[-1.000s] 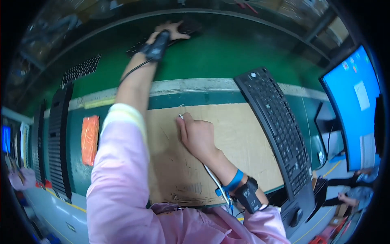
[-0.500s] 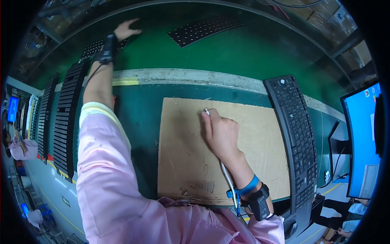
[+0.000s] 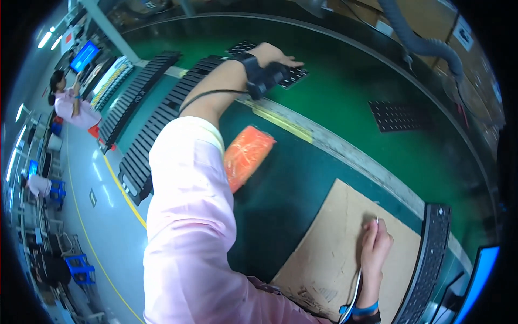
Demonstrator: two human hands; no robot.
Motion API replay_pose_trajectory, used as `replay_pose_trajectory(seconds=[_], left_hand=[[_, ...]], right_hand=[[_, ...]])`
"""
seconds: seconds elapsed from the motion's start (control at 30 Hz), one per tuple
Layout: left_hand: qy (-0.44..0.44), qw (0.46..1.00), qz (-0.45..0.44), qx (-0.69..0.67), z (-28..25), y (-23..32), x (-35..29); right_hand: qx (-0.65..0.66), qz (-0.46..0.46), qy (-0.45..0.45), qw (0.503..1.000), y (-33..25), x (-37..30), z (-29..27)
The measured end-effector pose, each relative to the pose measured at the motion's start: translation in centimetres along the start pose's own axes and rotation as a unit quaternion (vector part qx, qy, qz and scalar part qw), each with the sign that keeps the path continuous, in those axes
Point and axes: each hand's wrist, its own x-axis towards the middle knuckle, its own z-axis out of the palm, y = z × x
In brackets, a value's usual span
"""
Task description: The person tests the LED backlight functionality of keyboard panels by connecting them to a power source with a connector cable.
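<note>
My left arm stretches far across the bench, and my left hand (image 3: 271, 55) is over a black perforated sheet (image 3: 294, 79) with white marks. One finger points out straight; the others are partly hidden, and I cannot tell whether the hand touches the sheet. My right hand (image 3: 376, 245) rests over a brown cardboard sheet (image 3: 329, 237), closed around a thin white cable (image 3: 357, 289). Its white tip pokes out above the fingers, and the cable runs back to the blue band at my wrist. An orange plastic-wrapped packet (image 3: 251, 154) lies beside my left sleeve.
Long black slatted panels (image 3: 162, 127) lie at the left. Another dark perforated sheet (image 3: 396, 116) is on the far green surface, beyond a pale rail (image 3: 356, 159). A black keyboard (image 3: 431, 256) and a monitor (image 3: 477, 286) stand at the right. A person in pink (image 3: 75, 108) is at the far left.
The view has swung left, bringing the orange packet into sight. My left hand has come down over the perforated sheet from above the green surface. My right hand keeps its hold on the cable.
</note>
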Motion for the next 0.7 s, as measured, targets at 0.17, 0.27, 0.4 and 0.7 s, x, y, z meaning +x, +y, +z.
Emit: replay_pose_trajectory(seconds=[0.17, 0.27, 0.4, 0.7], left_hand=[[0.061, 0.952, 0.148, 0.26, -1.1, 1.2, -0.9], [-0.057, 0.942, 0.095, 0.315, -2.1, 3.4, -0.7], [0.019, 0.929, 0.151, 0.337, -1.4, 3.5, 0.1], [0.115, 0.924, 0.209, 0.3, -1.2, 5.9, -0.8]], right_hand=[[0.011, 0.013, -0.015, 1.0, -0.4, 0.0, -0.1], [0.023, 0.029, -0.017, 0.999, -0.4, 0.1, -0.1], [0.017, 0.038, -0.016, 0.999, -0.4, 0.1, 0.0], [0.017, -0.019, 0.008, 1.0, 0.1, 0.0, 0.2]])
